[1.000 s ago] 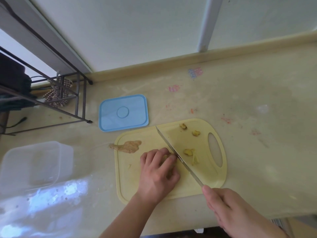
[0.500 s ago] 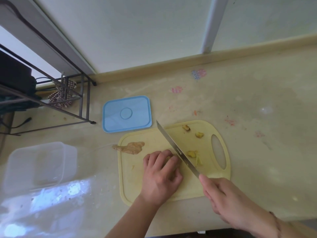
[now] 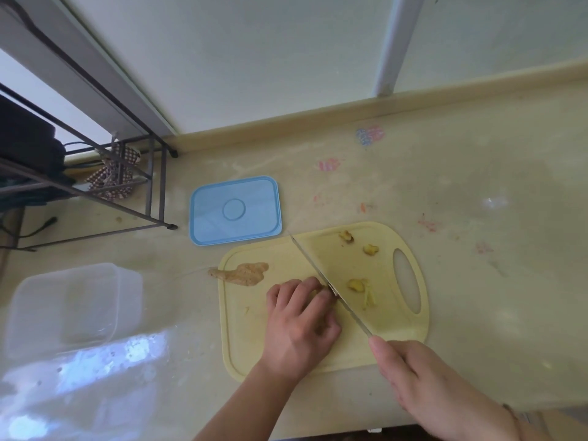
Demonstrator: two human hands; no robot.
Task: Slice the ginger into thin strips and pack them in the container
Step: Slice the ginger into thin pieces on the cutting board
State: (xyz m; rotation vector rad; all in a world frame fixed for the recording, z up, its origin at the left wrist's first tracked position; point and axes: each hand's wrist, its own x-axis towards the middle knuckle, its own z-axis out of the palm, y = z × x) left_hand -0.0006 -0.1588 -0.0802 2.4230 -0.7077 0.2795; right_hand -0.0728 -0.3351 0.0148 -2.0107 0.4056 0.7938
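On the cutting board (image 3: 241, 351), the left hand's (image 3: 299, 326) fingertips (image 3: 323, 296) (curled over ginger mostly hidden beneath them) could be nicked by the knife (image 3: 331, 289) gripped in the right hand (image 3: 413, 377), the blade lying right against them.

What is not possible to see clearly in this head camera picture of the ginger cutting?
- Ginger piece being cut: head view, hidden under the curled fingers of the left hand.
- Handle of the long steel knife: covered by the right hand.
- Inside of the clear plastic container: washed out by glare; contents unclear.
- Dark items on the black metal rack: cut off by the left edge.
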